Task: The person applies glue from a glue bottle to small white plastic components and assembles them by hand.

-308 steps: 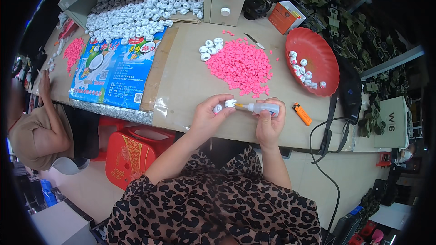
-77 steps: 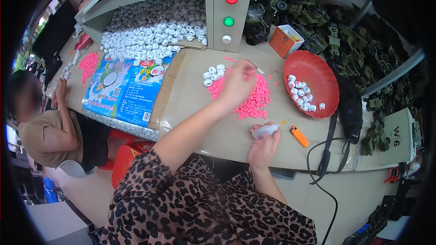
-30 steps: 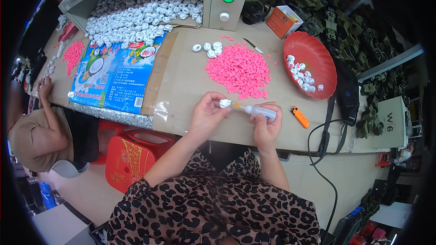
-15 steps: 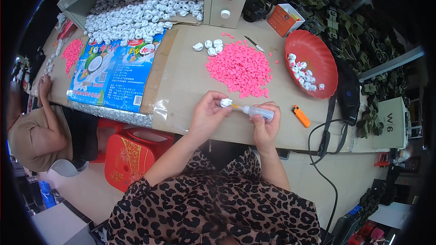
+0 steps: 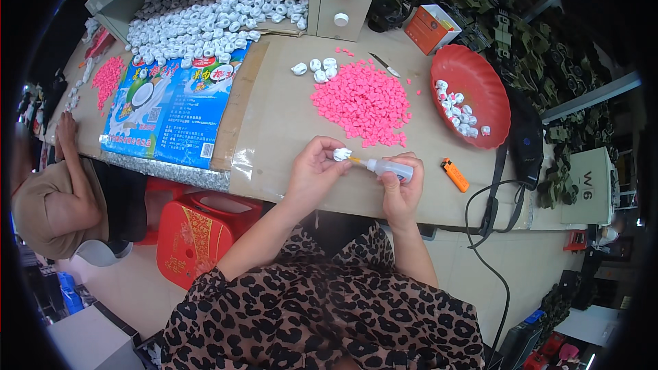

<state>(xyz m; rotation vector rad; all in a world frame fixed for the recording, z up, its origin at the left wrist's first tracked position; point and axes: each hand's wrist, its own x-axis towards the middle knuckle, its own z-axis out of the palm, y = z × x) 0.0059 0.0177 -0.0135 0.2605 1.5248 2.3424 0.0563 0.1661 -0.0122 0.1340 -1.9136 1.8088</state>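
Between thumb and fingers of my left hand [image 5: 314,168] is pinched a small white moulded piece [image 5: 341,155]. My right hand [image 5: 404,188] is wrapped round a clear squeeze bottle [image 5: 392,169] with a thin yellowish nozzle. The nozzle's tip points left and meets the white piece, or comes very close to it; I cannot tell which. Just beyond my hands lies a heap of small pink pieces [image 5: 360,103]. Several loose white pieces [image 5: 320,77] rest at its far left edge. Further right, a red scalloped bowl [image 5: 492,96] contains several white pieces, some with pink on them.
An orange lighter [image 5: 454,175] and a black cable [image 5: 469,219] lie right of my hands. A small knife [image 5: 384,65] sits beyond the heap. Flattened blue cardboard [image 5: 171,116] and many white pieces [image 5: 212,31] are at left. Another person [image 5: 62,199] sits there by a red stool [image 5: 195,240].
My hands hold nearly the same pose, with the nozzle still at the white piece. At the far left, the other person's hand has shifted slightly.
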